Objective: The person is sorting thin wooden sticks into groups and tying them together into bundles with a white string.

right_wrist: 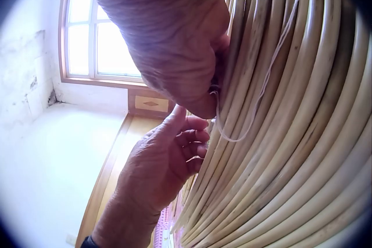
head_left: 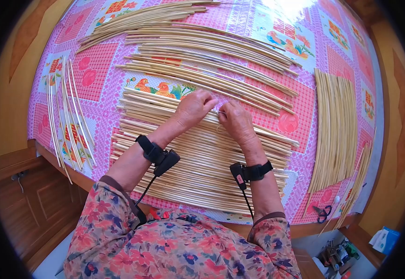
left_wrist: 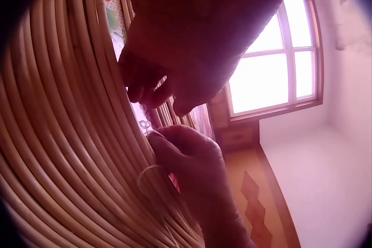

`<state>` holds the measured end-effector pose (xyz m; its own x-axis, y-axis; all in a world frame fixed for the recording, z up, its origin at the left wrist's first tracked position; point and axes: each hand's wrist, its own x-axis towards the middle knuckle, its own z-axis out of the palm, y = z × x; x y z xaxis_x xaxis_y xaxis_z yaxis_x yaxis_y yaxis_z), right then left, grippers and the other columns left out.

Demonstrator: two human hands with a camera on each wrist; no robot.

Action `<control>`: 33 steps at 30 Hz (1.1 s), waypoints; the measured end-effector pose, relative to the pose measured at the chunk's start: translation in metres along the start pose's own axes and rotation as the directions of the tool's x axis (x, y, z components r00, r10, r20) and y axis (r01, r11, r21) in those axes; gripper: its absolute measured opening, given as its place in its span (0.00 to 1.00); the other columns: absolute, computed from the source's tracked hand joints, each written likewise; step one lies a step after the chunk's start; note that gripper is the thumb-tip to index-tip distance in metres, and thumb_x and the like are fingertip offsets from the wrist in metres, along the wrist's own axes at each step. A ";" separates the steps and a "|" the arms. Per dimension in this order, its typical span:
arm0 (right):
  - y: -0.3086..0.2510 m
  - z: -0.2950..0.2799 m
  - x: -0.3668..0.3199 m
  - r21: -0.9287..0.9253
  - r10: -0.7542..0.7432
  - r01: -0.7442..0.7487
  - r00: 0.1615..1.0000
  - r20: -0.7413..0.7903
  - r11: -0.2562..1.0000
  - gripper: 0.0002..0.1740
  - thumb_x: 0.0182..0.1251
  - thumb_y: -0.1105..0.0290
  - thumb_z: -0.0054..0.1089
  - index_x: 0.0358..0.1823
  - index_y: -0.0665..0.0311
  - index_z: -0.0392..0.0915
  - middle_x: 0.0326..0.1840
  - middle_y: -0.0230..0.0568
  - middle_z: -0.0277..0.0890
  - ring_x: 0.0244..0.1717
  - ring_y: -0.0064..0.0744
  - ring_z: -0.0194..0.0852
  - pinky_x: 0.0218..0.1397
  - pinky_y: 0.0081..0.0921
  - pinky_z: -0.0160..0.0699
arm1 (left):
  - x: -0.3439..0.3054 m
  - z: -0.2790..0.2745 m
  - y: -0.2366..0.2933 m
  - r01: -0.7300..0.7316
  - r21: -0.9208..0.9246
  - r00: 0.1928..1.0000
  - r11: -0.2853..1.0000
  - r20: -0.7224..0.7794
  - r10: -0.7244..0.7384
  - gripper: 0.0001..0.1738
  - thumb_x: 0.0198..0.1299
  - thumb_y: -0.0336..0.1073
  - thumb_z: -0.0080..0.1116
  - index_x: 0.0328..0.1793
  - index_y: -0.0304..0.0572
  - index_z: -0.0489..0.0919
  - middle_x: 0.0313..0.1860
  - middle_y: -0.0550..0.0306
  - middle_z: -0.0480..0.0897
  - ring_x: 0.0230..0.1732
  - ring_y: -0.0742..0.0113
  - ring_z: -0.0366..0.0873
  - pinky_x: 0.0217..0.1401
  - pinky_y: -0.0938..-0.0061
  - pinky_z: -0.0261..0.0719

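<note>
Long pale stalks (head_left: 202, 162) lie side by side in a mat-like row in front of me. Both hands are at its far edge. My right hand (head_left: 236, 122) pinches a thin white string (right_wrist: 247, 129), which loops over the stalks in the right wrist view. To its left, my left hand (head_left: 194, 109) has loosely bent fingers beside the outermost stalks. In the right wrist view the left fingertips (right_wrist: 199, 137) are right at the stalk edge, with nothing visible between them and the thumb. The left wrist view shows a small string loop (left_wrist: 145, 125) by the right thumb and forefinger.
Loose stalks (head_left: 212, 76) spread in bunches beyond the hands. Thin stalks (head_left: 70, 121) lie at the left, and a flat stalk panel (head_left: 336, 130) at the right. Scissors (head_left: 322, 213) sit near the table's front right edge. A patterned cloth (head_left: 105, 93) covers the table.
</note>
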<state>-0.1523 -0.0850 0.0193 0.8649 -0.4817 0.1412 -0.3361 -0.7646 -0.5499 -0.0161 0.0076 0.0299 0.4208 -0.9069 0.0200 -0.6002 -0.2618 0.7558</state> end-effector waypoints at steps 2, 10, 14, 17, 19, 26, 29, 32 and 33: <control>0.000 0.001 0.000 -0.026 0.014 -0.014 1.000 -0.006 1.000 0.04 0.50 0.70 0.58 0.25 0.63 0.73 0.29 0.42 0.70 0.32 0.44 0.73 0.33 0.37 0.75 | 0.002 -0.001 0.006 0.075 0.024 0.994 0.997 0.079 -0.076 0.10 0.52 0.38 0.59 0.31 0.38 0.78 0.28 0.50 0.76 0.32 0.54 0.76 0.35 0.67 0.73; 0.000 0.001 -0.001 0.013 0.049 -0.049 0.999 0.015 0.999 0.04 0.50 0.70 0.58 0.26 0.62 0.74 0.29 0.42 0.70 0.32 0.43 0.73 0.33 0.36 0.75 | 0.005 0.003 -0.006 0.040 0.077 0.983 0.996 0.176 -0.053 0.07 0.46 0.34 0.58 0.28 0.37 0.77 0.26 0.49 0.77 0.30 0.53 0.76 0.35 0.64 0.73; -0.001 0.000 -0.001 0.024 0.048 -0.048 0.999 0.003 0.999 0.03 0.50 0.71 0.57 0.26 0.61 0.74 0.28 0.41 0.70 0.32 0.43 0.73 0.33 0.36 0.75 | 0.007 0.002 -0.004 0.029 0.120 0.978 0.992 0.202 -0.053 0.06 0.45 0.31 0.55 0.28 0.38 0.77 0.27 0.48 0.77 0.32 0.52 0.76 0.36 0.63 0.73; -0.002 -0.001 -0.002 0.029 0.050 -0.050 0.999 0.013 0.998 0.03 0.50 0.71 0.57 0.26 0.61 0.74 0.29 0.41 0.70 0.32 0.44 0.73 0.33 0.37 0.75 | 0.007 0.004 -0.007 0.044 0.167 0.975 0.985 0.208 -0.079 0.05 0.46 0.32 0.55 0.28 0.38 0.76 0.28 0.48 0.77 0.34 0.51 0.76 0.36 0.63 0.73; -0.002 -0.001 -0.002 0.036 0.058 -0.058 0.998 0.019 0.998 0.03 0.50 0.71 0.57 0.26 0.62 0.73 0.29 0.42 0.70 0.32 0.44 0.73 0.33 0.37 0.75 | 0.007 0.005 -0.008 0.020 0.176 0.984 0.984 0.173 -0.051 0.05 0.46 0.32 0.54 0.28 0.38 0.75 0.28 0.48 0.77 0.34 0.50 0.75 0.36 0.62 0.73; -0.002 -0.006 -0.001 0.097 0.105 -0.110 0.993 0.055 0.989 0.05 0.49 0.73 0.56 0.28 0.62 0.71 0.30 0.43 0.70 0.32 0.47 0.73 0.33 0.39 0.73 | 0.009 0.005 -0.005 0.038 0.228 0.978 0.973 0.192 -0.083 0.05 0.46 0.32 0.54 0.27 0.40 0.75 0.29 0.49 0.77 0.34 0.50 0.76 0.36 0.61 0.73; 0.000 -0.006 -0.002 0.158 0.120 -0.128 0.991 0.060 0.979 0.06 0.50 0.72 0.57 0.29 0.62 0.71 0.29 0.43 0.70 0.32 0.47 0.73 0.33 0.39 0.73 | 0.011 0.003 0.000 0.097 0.259 0.962 0.961 0.224 -0.158 0.04 0.45 0.32 0.54 0.27 0.41 0.75 0.28 0.50 0.77 0.34 0.50 0.76 0.36 0.61 0.73; 0.002 -0.004 -0.003 0.208 0.177 -0.188 0.982 0.070 0.960 0.06 0.50 0.71 0.57 0.30 0.61 0.71 0.29 0.43 0.70 0.31 0.46 0.73 0.33 0.38 0.73 | 0.011 0.005 -0.001 0.120 0.263 0.960 0.957 0.217 -0.180 0.04 0.44 0.32 0.54 0.26 0.41 0.75 0.28 0.50 0.78 0.34 0.51 0.76 0.35 0.60 0.72; 0.004 -0.003 -0.003 0.208 0.177 -0.188 0.982 0.070 0.960 0.06 0.50 0.71 0.57 0.30 0.61 0.71 0.29 0.43 0.70 0.31 0.46 0.73 0.33 0.38 0.73 | 0.010 0.005 -0.001 0.112 0.258 0.964 0.960 0.205 -0.168 0.04 0.44 0.32 0.54 0.26 0.40 0.75 0.28 0.50 0.77 0.34 0.51 0.76 0.35 0.61 0.72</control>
<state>-0.1573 -0.0875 0.0192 0.8155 -0.5786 -0.0167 -0.4078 -0.5539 -0.7258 -0.0142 -0.0030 0.0260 0.3671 -0.8983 -0.2415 -0.7044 -0.4380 0.5585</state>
